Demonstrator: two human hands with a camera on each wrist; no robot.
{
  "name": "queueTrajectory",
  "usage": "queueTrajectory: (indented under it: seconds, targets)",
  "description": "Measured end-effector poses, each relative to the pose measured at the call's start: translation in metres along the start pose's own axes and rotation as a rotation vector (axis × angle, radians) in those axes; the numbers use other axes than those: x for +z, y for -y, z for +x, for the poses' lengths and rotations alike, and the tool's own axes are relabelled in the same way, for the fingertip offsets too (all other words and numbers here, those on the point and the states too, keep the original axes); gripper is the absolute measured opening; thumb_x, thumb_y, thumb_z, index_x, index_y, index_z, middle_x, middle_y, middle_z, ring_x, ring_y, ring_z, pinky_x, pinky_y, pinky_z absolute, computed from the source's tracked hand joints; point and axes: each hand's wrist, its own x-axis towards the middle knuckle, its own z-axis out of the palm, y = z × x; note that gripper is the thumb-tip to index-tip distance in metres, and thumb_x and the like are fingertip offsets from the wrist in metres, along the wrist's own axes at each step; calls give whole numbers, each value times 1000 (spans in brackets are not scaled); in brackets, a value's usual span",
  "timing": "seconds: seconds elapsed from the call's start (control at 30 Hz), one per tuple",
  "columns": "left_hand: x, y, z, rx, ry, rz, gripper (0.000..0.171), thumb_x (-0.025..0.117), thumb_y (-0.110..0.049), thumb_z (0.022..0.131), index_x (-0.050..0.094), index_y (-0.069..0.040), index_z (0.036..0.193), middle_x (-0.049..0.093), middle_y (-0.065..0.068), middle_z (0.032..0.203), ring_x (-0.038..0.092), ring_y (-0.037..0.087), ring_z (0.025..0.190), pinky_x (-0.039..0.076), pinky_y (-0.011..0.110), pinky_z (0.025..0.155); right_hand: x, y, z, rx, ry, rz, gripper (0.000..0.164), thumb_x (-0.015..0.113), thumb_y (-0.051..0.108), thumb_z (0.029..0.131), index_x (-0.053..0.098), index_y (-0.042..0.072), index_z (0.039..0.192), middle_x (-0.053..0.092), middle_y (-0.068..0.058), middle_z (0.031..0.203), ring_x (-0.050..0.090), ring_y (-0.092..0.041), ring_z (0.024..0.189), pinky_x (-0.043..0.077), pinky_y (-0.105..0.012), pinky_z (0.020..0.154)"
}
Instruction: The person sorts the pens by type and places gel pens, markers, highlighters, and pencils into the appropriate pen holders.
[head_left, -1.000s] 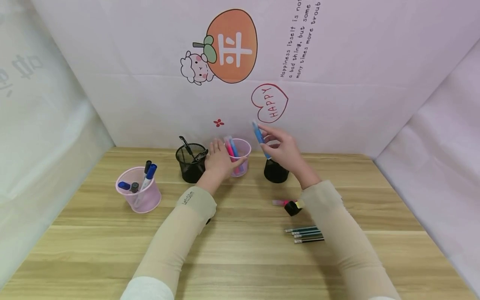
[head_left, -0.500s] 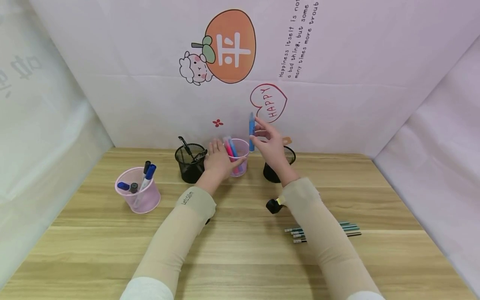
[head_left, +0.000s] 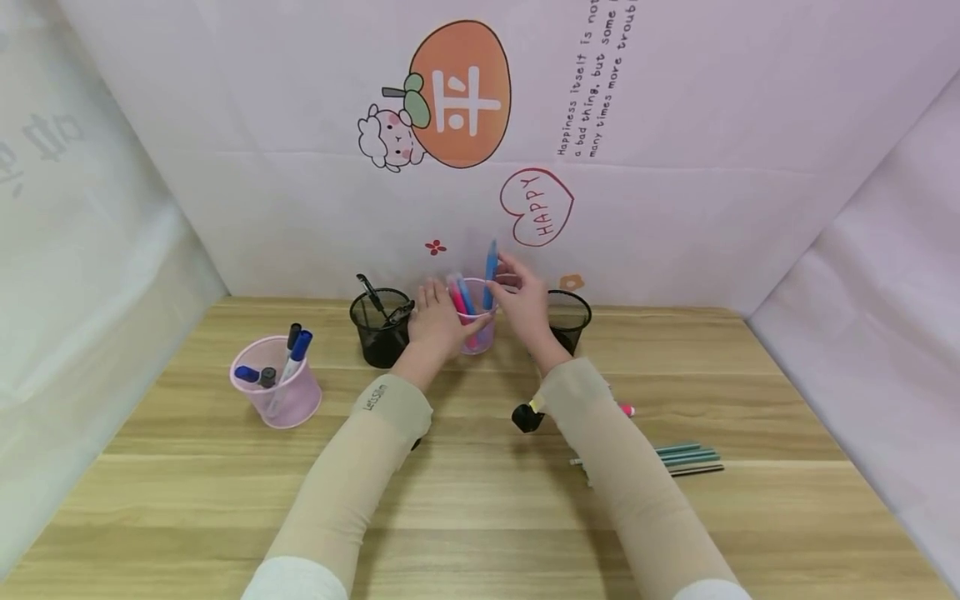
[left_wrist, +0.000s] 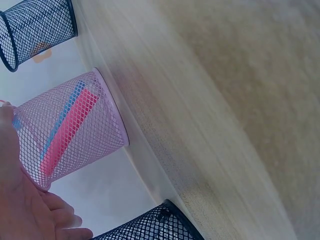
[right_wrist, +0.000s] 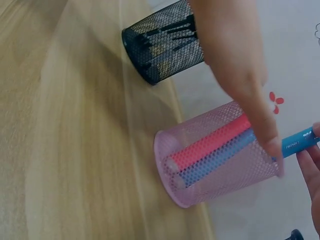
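My left hand (head_left: 437, 323) rests against the left side of a pink mesh pen cup (head_left: 486, 335), fingers extended and thumb along its rim. Inside that cup lean a pink highlighter (right_wrist: 210, 142) and a blue one (right_wrist: 217, 159), both seen through the mesh in the right wrist view. Above the cup's right side, my right hand (head_left: 527, 310) pinches another blue highlighter (head_left: 491, 265) between thumb and fingers. It stands nearly upright, its lower end at the cup's mouth. The mesh and my left thumb partly hide that end in the right wrist view.
Black mesh cups stand on both sides: one with black pens (head_left: 381, 343) at left, another (head_left: 567, 335) at right. A second pink cup (head_left: 292, 404) holds markers at far left. Pencils (head_left: 686, 457), a black-and-yellow object (head_left: 527, 418) and a pink pen end (head_left: 627, 410) lie around my right forearm.
My right hand has moved left and down with the blue highlighter, from near the right black cup to the pink cup's mouth. The highlighter has turned more upright. My left hand stays put.
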Motion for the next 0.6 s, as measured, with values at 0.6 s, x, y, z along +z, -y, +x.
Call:
queueTrajectory:
  seconds: [0.6]
  targets:
    - [-1,1,-1,10,-6,16,118,48,-79,92,7,6,161,8,25,168,8,39,155,24,50,121,-2,-13,-1,-31,10,-238,46,67,-9,93,59,-7,139,67,-27,117,70,-39,104,58,-42,91]
